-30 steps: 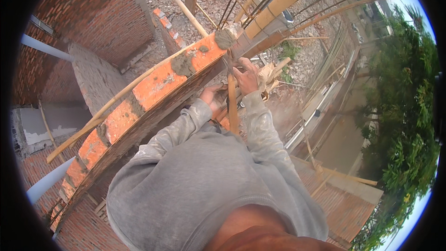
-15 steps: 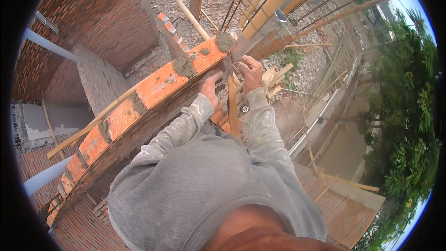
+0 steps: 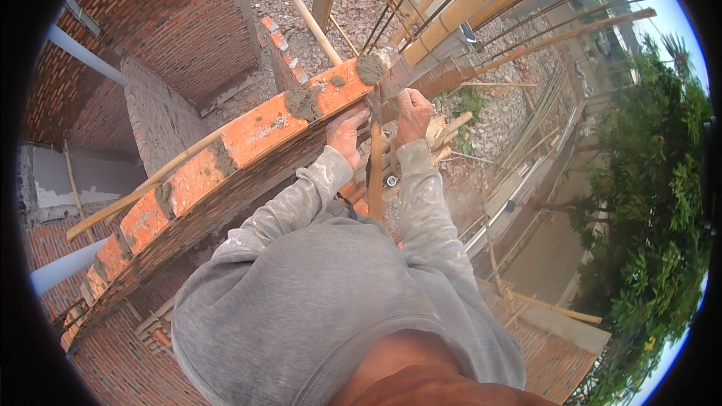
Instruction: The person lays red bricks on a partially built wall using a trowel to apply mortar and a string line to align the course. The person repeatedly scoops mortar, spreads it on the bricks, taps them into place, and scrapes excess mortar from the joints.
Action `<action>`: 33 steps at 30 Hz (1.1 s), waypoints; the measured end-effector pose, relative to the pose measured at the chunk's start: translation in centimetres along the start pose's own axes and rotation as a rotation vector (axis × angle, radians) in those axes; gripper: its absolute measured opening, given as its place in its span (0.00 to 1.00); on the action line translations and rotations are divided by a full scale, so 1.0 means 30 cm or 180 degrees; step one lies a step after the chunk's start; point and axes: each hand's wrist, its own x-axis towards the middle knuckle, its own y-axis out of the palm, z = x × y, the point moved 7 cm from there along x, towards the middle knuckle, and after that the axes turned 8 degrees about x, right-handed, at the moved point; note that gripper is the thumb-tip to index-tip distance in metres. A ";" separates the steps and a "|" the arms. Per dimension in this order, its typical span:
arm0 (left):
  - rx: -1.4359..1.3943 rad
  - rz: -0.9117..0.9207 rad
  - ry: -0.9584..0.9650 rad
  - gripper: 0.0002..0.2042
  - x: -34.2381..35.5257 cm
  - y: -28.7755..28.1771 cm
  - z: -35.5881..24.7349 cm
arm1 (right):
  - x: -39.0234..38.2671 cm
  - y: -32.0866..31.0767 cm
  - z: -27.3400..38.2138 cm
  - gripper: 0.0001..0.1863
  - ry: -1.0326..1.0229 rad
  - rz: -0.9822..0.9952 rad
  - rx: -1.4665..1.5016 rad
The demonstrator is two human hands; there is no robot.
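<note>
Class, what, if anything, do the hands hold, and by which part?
It cannot be told: the left hand and right hand flank the wooden strip, any hold unclear.

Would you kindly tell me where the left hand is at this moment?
In the head view, the left hand is just above centre, beside the orange-topped brick wall near its far end, left of the narrow wooden strip and the right hand.

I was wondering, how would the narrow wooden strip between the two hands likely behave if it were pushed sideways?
The narrow wooden strip would probably feel stiff, since it looks straight without sagging. It is likely fairly light, being slender, and its flat-looking face suggests it would not roll readily. Whether its ends are fixed is not clear.
</note>
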 end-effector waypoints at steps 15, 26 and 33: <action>0.0302 -0.0855 0.0284 0.21 -0.028 0.050 -0.073 | -0.043 0.019 0.002 0.10 -0.0513 0.0396 -0.0861; -0.0476 -0.0372 0.0176 0.09 0.095 0.018 0.042 | 0.000 0.001 -0.036 0.09 0.0164 0.0422 -0.0336; -0.1025 0.0069 -0.0105 0.11 0.069 0.023 0.051 | 0.000 0.009 -0.043 0.07 0.0237 0.0720 0.0125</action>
